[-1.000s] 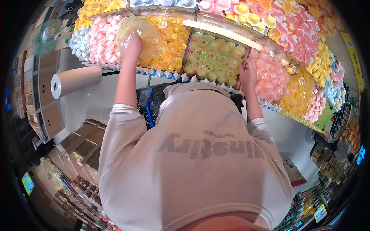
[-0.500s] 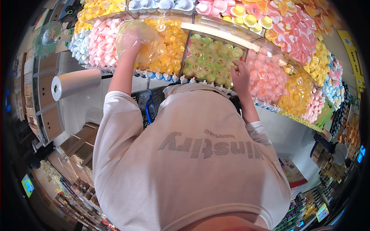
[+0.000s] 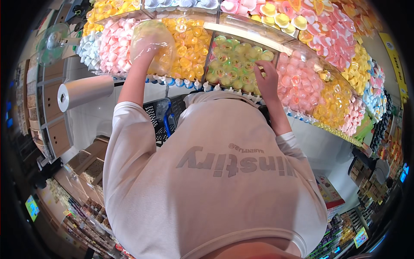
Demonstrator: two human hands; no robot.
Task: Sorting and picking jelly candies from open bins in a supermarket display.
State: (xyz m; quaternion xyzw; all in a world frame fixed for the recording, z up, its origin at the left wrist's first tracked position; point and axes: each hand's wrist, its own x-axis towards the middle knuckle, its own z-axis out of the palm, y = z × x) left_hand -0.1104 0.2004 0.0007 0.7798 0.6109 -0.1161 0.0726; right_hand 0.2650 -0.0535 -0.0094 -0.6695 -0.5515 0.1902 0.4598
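My left hand [image 3: 148,45] is raised and grips a clear plastic bag [image 3: 160,52] with a few yellow jelly cups in it, held in front of the bin of yellow cups [image 3: 189,41]. My right hand [image 3: 266,80] reaches into the bin of green jelly cups [image 3: 230,58], with its fingers curled among the cups at the bin's right side. Whether the fingers hold a cup is hidden. My white shirt fills the lower middle of the view.
Bins of pink cups [image 3: 114,43], white cups [image 3: 88,49] and more pink cups [image 3: 302,84] flank the green one. A roll of plastic bags [image 3: 84,91] hangs at left. A black shopping basket [image 3: 166,118] with a blue handle sits below the bins.
My right hand has moved left and up from the pink bin's edge into the green cup bin. My left hand has lifted the bag slightly higher.
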